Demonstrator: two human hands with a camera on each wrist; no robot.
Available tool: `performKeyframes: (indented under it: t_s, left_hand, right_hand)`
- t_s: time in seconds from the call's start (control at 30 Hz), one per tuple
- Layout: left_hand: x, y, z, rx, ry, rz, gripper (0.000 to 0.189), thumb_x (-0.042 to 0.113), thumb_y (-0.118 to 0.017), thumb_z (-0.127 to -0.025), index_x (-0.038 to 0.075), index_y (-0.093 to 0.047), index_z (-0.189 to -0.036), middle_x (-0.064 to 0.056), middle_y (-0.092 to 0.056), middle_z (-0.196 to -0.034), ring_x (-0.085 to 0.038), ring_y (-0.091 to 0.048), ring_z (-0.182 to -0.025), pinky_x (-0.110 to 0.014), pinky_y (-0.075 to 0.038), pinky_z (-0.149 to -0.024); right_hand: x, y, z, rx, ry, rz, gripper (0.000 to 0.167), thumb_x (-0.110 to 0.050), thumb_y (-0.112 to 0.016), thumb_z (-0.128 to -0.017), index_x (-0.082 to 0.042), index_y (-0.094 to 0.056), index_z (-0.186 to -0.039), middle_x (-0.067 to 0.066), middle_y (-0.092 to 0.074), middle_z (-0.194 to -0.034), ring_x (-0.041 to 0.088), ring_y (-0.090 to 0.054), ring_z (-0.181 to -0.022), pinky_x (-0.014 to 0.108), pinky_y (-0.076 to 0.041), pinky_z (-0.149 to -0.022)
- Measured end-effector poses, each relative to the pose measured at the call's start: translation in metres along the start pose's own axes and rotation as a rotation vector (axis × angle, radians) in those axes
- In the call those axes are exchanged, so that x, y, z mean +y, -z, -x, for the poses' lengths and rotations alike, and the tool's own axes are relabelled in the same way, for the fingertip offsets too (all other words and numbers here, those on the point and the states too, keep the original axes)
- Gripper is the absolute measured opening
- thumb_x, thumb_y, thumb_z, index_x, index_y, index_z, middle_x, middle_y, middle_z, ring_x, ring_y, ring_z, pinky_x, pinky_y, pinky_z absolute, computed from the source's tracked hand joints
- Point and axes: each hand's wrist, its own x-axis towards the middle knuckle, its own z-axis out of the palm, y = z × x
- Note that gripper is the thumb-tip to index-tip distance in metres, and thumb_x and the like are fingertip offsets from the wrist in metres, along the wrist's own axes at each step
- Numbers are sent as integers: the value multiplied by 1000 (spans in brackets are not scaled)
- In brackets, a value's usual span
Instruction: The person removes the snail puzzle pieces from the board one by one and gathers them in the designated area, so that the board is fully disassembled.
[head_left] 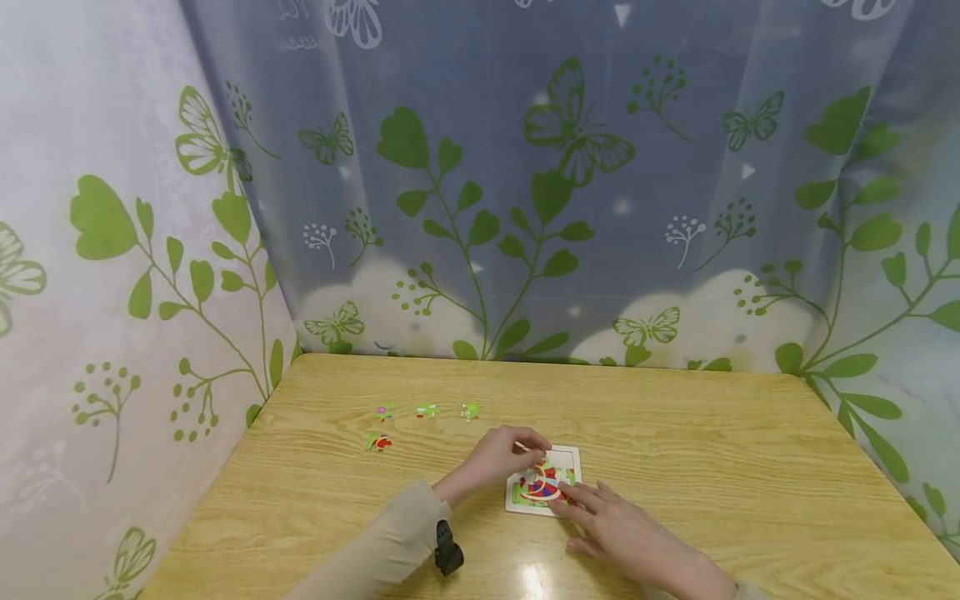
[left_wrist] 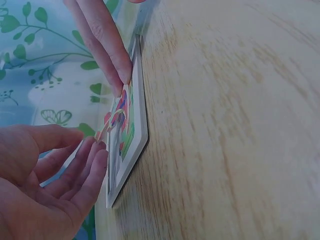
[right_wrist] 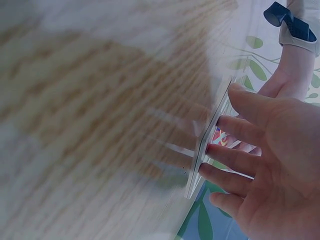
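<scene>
A white-framed jigsaw puzzle board [head_left: 567, 455] with a red, blue and green picture lies on the table. My left hand [head_left: 501, 457] is over its upper left part and pinches a small puzzle piece [left_wrist: 103, 131] between thumb and fingertips. In the left wrist view that piece stands tilted at the picture's edge, partly covered by the fingers. My right hand [head_left: 626, 527] rests extended fingertips on the picture from the right side. Seen from the right wrist, the fingers [right_wrist: 235, 157] reach over the board's near edge, hiding much of the picture.
Several loose puzzle pieces lie to the left: a green and pink one [head_left: 384, 412], two green ones [head_left: 427, 410], and a red and green one [head_left: 379, 442]. A black band [head_left: 447, 550] sits on the left wrist. A patterned curtain [head_left: 480, 208] hangs behind the wooden table [head_left: 712, 442].
</scene>
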Motion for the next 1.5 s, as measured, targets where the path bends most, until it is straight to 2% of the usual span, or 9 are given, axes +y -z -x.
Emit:
performKeyframes:
  t_s: [0.13, 0.37, 0.67, 0.87, 1.1, 1.27, 1.5]
  left_hand:
    - [1, 0, 0, 8, -1, 19, 16, 10, -69, -97, 6, -75, -111, -5, -74, -102, -20, -71, -92, -24, -57, -73]
    - [0, 0, -1, 5, -3, 60, 18, 5, -73, -92, 4, -75, -110, -7, -74, -101, -22, -72, -91, -28, -59, -76]
    - [-1, 1, 0, 5, 8, 101, 19, 7, -74, -92, 2, -74, -111, -6, -75, -96, -13, -69, -86, -23, -55, -76]
    - [-3, -1, 0, 0, 11, 83, 14, 14, -75, -93, 8, -77, -106, -2, -76, -94, -7, -67, -81, -22, -55, -71]
    - [-8, -2, 0, -2, 9, 96, 11, 15, -75, -93, 10, -79, -102, -3, -77, -90, -8, -69, -75, -21, -54, -65]
    - [-9, -2, 1, -8, 13, 110, 14, 14, -75, -93, 9, -79, -105, -5, -78, -93, -8, -70, -77, -21, -55, -66]
    - [-9, -2, 2, 25, 22, 114, 10, 14, -77, -92, 9, -79, -99, -4, -77, -93, -6, -69, -77, -20, -55, -66]
  right_hand:
    - [0, 0, 0, -9, -2, -1, 48, -35, -65, -99, -8, -62, -139, 18, -58, -142, 37, -60, -125, 56, -48, -103]
    - [2, -5, 1, 27, 45, 44, 50, -38, -65, -98, -6, -63, -137, 20, -59, -140, 37, -61, -124, 56, -49, -101]
    - [2, -6, 2, 20, 48, 78, 52, -39, -65, -98, -6, -63, -137, 20, -58, -141, 38, -59, -126, 56, -48, -102]
    - [1, -7, 3, 42, 63, 101, 52, -38, -66, -97, -6, -63, -137, 20, -59, -141, 38, -60, -125, 55, -49, -101]
    - [0, -6, 2, 19, 46, 79, 51, -38, -66, -97, -7, -62, -138, 20, -57, -142, 38, -58, -126, 55, -48, -103]
    - [0, -5, 2, -10, 20, 55, 52, -36, -66, -98, -7, -60, -140, 20, -55, -145, 38, -56, -129, 55, -45, -106]
    - [-1, -5, 3, 12, 30, 56, 52, -36, -66, -97, -7, -60, -140, 21, -55, -144, 39, -57, -128, 55, -46, -105]
